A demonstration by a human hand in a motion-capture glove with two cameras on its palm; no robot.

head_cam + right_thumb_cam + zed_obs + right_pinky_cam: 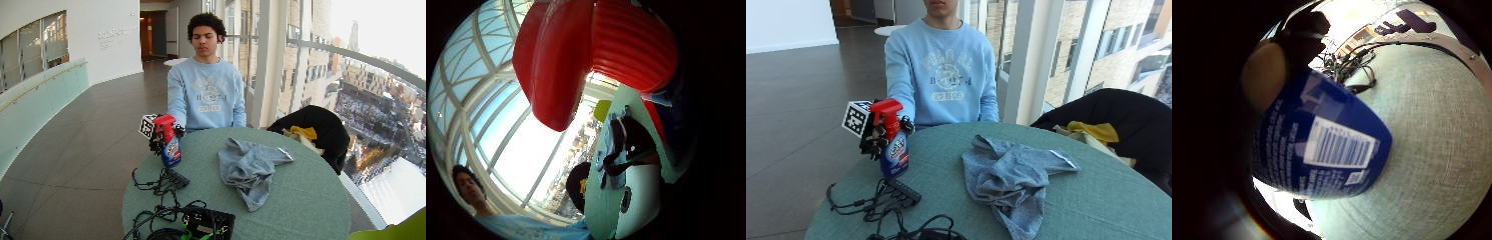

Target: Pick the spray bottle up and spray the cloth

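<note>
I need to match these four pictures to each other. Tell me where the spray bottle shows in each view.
Little finger side palm view: spray bottle, its blue body and barcode label filling the middle, over the table.
Thumb side palm view: only its red trigger head, close up.
Outside view: upright at the table's edge, held in the gloved right hand.
Wide outside view: same spot, beside the cloth.
Shared landmark: the green table.

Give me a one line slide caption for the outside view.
Black-gloved right hand grips a blue spray bottle with red trigger head upright, beside a crumpled grey-blue cloth on the round green table.
</note>
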